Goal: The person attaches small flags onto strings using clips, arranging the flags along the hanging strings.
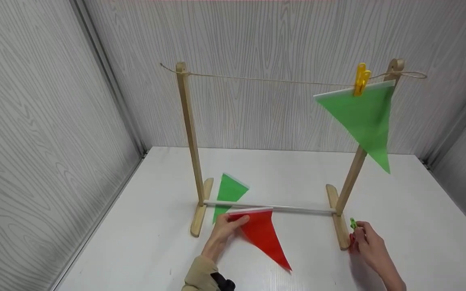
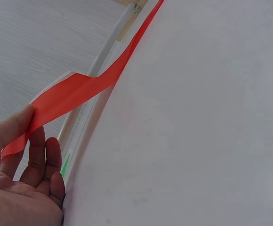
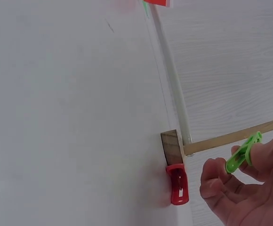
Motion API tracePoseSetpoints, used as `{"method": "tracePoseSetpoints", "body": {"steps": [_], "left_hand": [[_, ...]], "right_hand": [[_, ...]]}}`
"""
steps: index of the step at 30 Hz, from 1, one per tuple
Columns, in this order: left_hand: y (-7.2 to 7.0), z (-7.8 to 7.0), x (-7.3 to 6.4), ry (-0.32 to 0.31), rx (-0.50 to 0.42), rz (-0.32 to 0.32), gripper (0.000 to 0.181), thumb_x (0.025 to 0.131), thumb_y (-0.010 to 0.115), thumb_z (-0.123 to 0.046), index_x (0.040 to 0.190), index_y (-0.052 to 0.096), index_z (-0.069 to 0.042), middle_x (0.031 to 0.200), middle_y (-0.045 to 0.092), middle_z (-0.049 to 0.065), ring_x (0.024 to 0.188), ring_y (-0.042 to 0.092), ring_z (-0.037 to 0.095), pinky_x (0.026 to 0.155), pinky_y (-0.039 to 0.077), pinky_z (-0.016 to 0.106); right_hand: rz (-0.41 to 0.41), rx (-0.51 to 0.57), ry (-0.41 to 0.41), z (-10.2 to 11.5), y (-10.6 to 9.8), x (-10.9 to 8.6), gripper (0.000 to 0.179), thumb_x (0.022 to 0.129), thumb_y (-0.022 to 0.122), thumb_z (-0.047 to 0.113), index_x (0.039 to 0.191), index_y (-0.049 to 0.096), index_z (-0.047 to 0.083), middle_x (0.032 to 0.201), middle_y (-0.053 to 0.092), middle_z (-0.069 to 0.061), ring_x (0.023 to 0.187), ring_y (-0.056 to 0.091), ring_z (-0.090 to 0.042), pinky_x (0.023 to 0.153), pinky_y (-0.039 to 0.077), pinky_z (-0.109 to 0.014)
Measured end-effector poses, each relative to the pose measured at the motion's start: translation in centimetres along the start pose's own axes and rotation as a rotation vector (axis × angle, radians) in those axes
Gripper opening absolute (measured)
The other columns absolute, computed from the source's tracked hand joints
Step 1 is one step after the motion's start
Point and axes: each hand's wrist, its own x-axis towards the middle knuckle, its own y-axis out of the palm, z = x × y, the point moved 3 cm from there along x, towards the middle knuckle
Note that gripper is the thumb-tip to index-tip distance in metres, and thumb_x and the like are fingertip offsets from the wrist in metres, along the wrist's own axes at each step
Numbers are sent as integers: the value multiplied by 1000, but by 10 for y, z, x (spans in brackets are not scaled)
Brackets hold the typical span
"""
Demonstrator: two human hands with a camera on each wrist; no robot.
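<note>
My left hand (image 1: 221,233) pinches a red triangular pennant (image 1: 262,234) by the left end of its white top edge. The pennant's point hangs toward the front right; in the left wrist view the red cloth (image 2: 80,94) bends away from the thumb. My right hand (image 1: 372,246) holds a small green clothespin (image 3: 244,151) between thumb and fingers. Beside that hand a red clothespin (image 3: 178,184) lies on the table against the stand's right foot (image 3: 173,147). A green pennant (image 1: 362,115) hangs from the string, held by a yellow clothespin (image 1: 361,81).
A wooden stand with a left post (image 1: 190,133) and a right post (image 1: 352,178) carries the string (image 1: 257,79). A white rod (image 1: 301,209) joins its feet low down. Another green pennant (image 1: 229,189) lies under the rod at left. Grey panels (image 1: 257,40) enclose the white table (image 1: 152,242).
</note>
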Motion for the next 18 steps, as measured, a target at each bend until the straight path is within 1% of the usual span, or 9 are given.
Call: {"method": "tracePoseSetpoints", "body": {"steps": [3, 5, 9, 13, 15, 18], "left_hand": [[0, 0, 1, 7, -2, 0, 41, 90, 76, -29, 119, 71, -1, 108, 77, 10, 98, 65, 13, 107, 45, 43], [0, 0, 1, 9, -2, -2, 41, 90, 76, -30, 119, 71, -1, 108, 77, 10, 98, 65, 13, 108, 45, 43], [0, 1, 0, 3, 4, -3, 40, 90, 76, -30, 119, 71, -2, 108, 77, 10, 98, 65, 13, 107, 46, 42], [1, 2, -1, -5, 0, -1, 40, 90, 76, -29, 118, 71, 0, 106, 78, 10, 97, 66, 12, 104, 46, 40], [1, 2, -1, -4, -9, 2, 39, 90, 76, -28, 117, 71, 0, 105, 78, 10, 98, 67, 13, 104, 45, 40], [0, 1, -1, -1, -17, 7, 40, 91, 75, -29, 118, 70, 0, 105, 78, 9, 99, 67, 13, 107, 45, 42]], "right_hand": [[10, 60, -2, 7, 4, 1, 36, 111, 31, 13, 137, 40, -9, 100, 60, -19, 75, 56, -14, 60, 46, -22], [1, 86, -14, 13, 6, 2, 35, 111, 30, 15, 135, 43, -8, 96, 59, -16, 70, 54, -13, 57, 46, -22], [-61, 104, -60, 23, 9, 3, 37, 111, 30, 20, 131, 49, -5, 90, 57, -12, 66, 49, -9, 54, 44, -22], [-130, 157, -98, 31, 11, 5, 39, 111, 36, 24, 130, 54, -5, 89, 58, -9, 70, 49, -5, 59, 43, -20], [-148, 226, -94, 33, 12, 6, 40, 110, 39, 25, 130, 56, -5, 87, 59, -7, 72, 51, -5, 61, 45, -20], [-180, 340, -81, 36, 13, 8, 40, 109, 44, 28, 125, 60, -5, 85, 61, -3, 74, 54, -5, 65, 46, -20]]}}
